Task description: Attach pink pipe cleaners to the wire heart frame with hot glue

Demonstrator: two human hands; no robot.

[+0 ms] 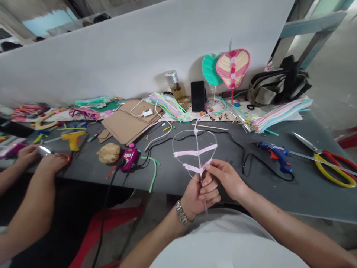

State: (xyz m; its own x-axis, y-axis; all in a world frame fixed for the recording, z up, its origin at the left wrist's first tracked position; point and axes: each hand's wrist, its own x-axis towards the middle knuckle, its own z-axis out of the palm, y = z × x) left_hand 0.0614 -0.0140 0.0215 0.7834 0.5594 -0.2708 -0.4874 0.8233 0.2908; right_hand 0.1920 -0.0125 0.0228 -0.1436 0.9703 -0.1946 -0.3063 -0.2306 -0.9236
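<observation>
Wire frame: the rounded wire frame (197, 141) is upright in front of me, above the near edge of the grey table (306, 199), its stem pointing down toward my lap.
Pink strips: the upper strip (206, 149) spans the frame in a shallow V; the lower strip (192, 168) bends across below it.
My left hand: my left hand (198, 193) has its fingers curled round the stem, a metal watch (182, 212) on the wrist.
My right hand: my right hand (227, 178) pinches the right end of the lower strip between thumb and finger.
Blue glue gun: right of my hands, the blue glue gun (279, 152) has a clear stick in its back end; the scissors (320, 152) lie farther right.
Purple box: left of the frame, the purple box (130, 160) sits beside a pale brown lump (109, 153).
Jar: on the far side, the silver-capped jar (176, 89) contains something brownish, left of a dark phone (198, 96).
Bag: far right, the bag (279, 83) hides its contents from me.
Co-worker: far left, another person's hand (54, 162) is at orange handles.
</observation>
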